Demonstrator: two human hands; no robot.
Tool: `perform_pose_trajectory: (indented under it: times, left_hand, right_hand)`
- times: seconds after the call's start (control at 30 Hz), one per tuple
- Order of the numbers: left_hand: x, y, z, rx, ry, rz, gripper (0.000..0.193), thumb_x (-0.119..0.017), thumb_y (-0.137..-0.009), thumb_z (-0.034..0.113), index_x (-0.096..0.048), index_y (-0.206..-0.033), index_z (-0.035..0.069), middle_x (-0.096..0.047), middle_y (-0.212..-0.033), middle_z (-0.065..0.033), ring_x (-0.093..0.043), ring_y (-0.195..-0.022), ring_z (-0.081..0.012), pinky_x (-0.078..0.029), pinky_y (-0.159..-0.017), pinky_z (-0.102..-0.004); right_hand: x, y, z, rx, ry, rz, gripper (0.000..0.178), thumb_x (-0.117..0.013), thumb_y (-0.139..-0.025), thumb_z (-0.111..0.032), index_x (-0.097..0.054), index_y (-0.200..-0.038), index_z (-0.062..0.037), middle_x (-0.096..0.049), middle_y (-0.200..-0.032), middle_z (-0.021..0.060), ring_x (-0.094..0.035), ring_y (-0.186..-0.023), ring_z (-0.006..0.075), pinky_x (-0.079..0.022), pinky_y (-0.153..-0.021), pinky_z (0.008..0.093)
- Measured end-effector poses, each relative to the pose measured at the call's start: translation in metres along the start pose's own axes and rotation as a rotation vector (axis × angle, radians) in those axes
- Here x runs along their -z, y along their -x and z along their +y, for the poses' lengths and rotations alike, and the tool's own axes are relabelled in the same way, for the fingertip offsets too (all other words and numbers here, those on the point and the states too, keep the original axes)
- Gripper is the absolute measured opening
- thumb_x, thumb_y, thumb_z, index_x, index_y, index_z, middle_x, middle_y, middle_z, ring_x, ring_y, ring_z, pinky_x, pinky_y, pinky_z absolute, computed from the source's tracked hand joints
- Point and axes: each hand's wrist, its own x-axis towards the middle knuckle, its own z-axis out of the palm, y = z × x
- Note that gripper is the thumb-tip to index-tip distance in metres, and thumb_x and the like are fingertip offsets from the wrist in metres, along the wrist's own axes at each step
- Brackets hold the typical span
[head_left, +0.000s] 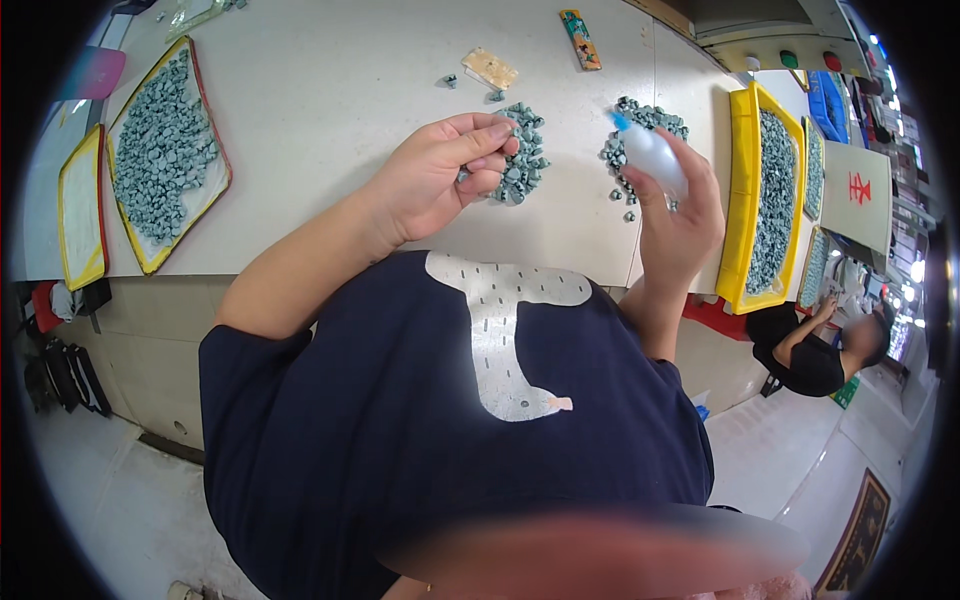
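Observation:
My left hand (450, 165) is closed, thumb and fingertips pinched together. A small grey-green piece (463, 175) shows beside its curled fingers; the rest of what it holds is mostly hidden. Under and beside those fingertips lies a pile of small grey-green pieces (525, 165) on the white table. In my right hand (680, 205) is a white squeeze bottle (652, 158), tilted, its blue tip pointing up and left. Behind the bottle lies a second pile of similar pieces (665, 120), with a few strays near it.
At the left, a yellow-rimmed tray (150, 262) bears many grey-green pieces, beside another yellow-rimmed tray (65, 225). A deep yellow tray (735, 200) of pieces stands right. A tan block (490, 68) and a colourful packet (580, 40) lie further back. Another person (800, 345) sits at far right.

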Motion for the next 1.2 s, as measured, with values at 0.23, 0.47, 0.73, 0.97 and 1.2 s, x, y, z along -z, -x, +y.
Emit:
perform_pose_trajectory:
  times: [0.23, 0.47, 0.73, 0.97, 1.2]
  left_hand:
    - [0.003, -0.001, 0.0, 0.01, 0.067, -0.019, 0.021, -0.059, -0.093, 0.01, -0.055, -0.108, -0.004, -0.055, -0.096, -0.0083, -0.038, -0.063, -0.0042, -0.033, -0.051, -0.0173]
    - [0.005, -0.002, 0.0, 0.021, 0.048, -0.038, 0.02, -0.061, -0.093, 0.012, -0.057, -0.105, -0.003, -0.057, -0.093, -0.0069, -0.037, -0.062, -0.0039, -0.033, -0.05, -0.0168]
    - [0.001, 0.0, -0.001, 0.028, -0.001, -0.015, 0.018, -0.061, -0.093, 0.013, -0.058, -0.103, -0.002, -0.057, -0.092, -0.006, -0.037, -0.062, -0.0035, -0.032, -0.05, -0.0164]
    - [0.003, 0.001, 0.001, 0.095, 0.033, -0.124, 0.018, -0.059, -0.094, 0.014, -0.057, -0.105, -0.001, -0.058, -0.093, -0.0052, -0.037, -0.062, -0.0031, -0.032, -0.051, -0.0164]
    - [0.002, 0.002, -0.001, 0.117, 0.044, -0.145, 0.017, -0.058, -0.095, 0.013, -0.057, -0.105, -0.001, -0.058, -0.092, -0.0043, -0.037, -0.062, -0.0032, -0.033, -0.05, -0.0167]
  right_hand:
    - [-0.03, 0.006, 0.037, -0.355, -0.549, -0.236, 0.033, -0.071, -0.079, 0.003, -0.055, -0.108, -0.0003, -0.065, -0.112, 0.0079, -0.061, -0.098, 0.0136, -0.048, -0.089, 0.0264]
    - [-0.026, 0.005, 0.042, -0.237, -0.226, -0.261, 0.04, -0.074, -0.076, -0.002, -0.059, -0.113, -0.0018, -0.066, -0.108, 0.006, -0.061, -0.087, 0.0132, -0.048, -0.079, 0.0262]
    - [0.027, 0.015, 0.044, -0.163, 0.293, -0.458, 0.018, -0.069, -0.079, -0.005, -0.068, -0.097, -0.0025, -0.066, -0.085, 0.0097, -0.061, -0.07, 0.0194, -0.049, -0.064, 0.0299]
    - [0.01, 0.025, 0.044, -0.173, 0.377, -0.462, 0.02, -0.067, -0.077, -0.003, -0.068, -0.097, -0.0021, -0.064, -0.089, 0.0111, -0.061, -0.071, 0.0201, -0.051, -0.067, 0.029]
    - [0.015, 0.017, 0.007, -0.123, 0.066, -0.47, 0.015, -0.07, -0.075, 0.0, -0.069, -0.09, -0.0002, -0.066, -0.085, 0.0082, -0.063, -0.07, 0.016, -0.051, -0.063, 0.0271]
